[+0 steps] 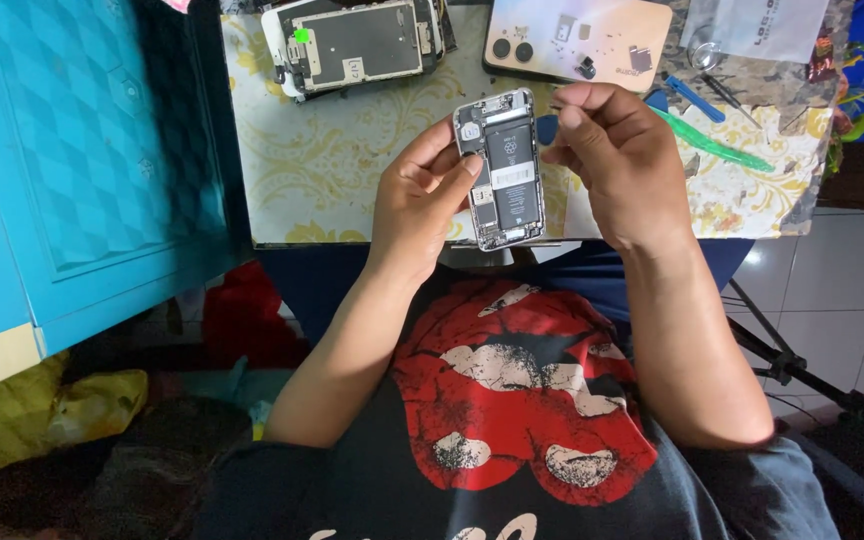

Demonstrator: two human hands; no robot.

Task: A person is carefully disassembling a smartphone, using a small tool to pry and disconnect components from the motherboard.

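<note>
One view only, from the head camera. Both hands are raised above the front edge of the small table with a yellow-and-white floral cloth [332, 170]. The left hand [417, 195] has its fingers closed around the left side of the opened silver smartphone chassis with a black rectangular battery inside [500, 170], thumb pressed on its lower left edge; the chassis stands roughly upright, internals facing the camera, held clear of the table. The right hand [617, 165] sits at the chassis's upper right corner, fingers curled and pinched together; a small blue tip shows just beside them, but whether it is held I cannot tell.

On the table behind: a detached phone screen assembly with a grey metal backing plate [357, 45] at upper left, a pale gold phone back cover with loose small parts on it [577, 40] at upper centre, a long green plastic pry tool [717, 145] and a short blue plastic tool [694, 98] to the right.

Judgement: work at the corner is best done with the left grip kept firm on the frame edges, away from the battery, and with light, shallow pressure from the right. Slipping toward the battery or thin cables is the main risk
</note>
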